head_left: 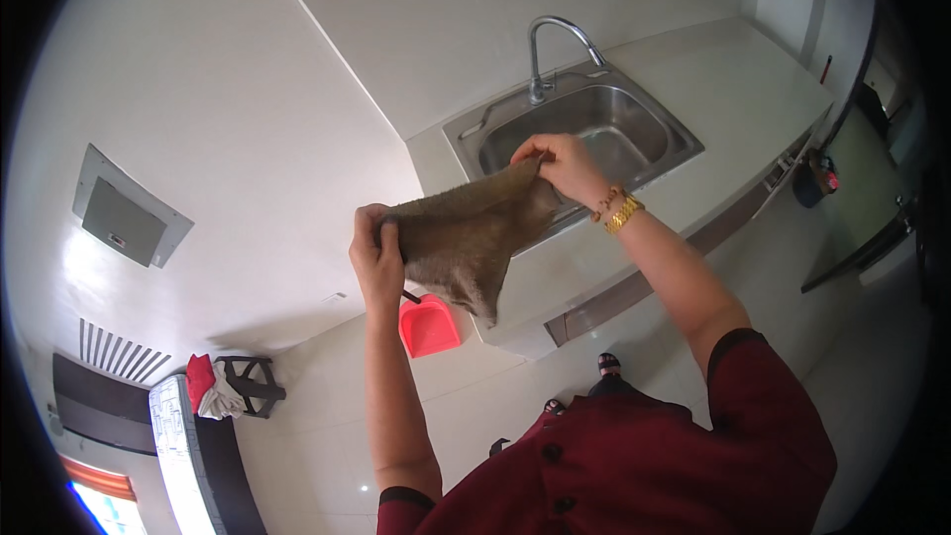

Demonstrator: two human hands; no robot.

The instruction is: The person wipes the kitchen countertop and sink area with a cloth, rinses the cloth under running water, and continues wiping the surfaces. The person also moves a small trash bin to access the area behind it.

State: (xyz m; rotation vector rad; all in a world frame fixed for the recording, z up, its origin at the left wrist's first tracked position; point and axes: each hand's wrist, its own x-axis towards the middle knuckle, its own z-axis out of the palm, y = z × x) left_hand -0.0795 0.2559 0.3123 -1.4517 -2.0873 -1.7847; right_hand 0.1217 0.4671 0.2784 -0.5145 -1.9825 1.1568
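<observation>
A brown cloth (464, 238) is stretched between my two hands, its lower corner hanging loose. My left hand (377, 253) pinches its left end, thumb in front. The right end is gripped by my right hand (561, 167), with a gold watch and a beaded bracelet on that wrist. Behind the cloth lies a stainless steel sink (631, 126) set in a pale countertop (743, 82); the cloth hides part of its near left side. A chrome gooseneck faucet (535, 59) rises at the sink's back edge.
A red dustpan (431, 327) rests on the tiled floor (319, 423) left of the counter. Farther left are a black stool (256, 386) and a mattress (178, 446) with cloths at its end. An electrical panel (126, 215) is on the wall. A dark bin (813, 182) stands at right.
</observation>
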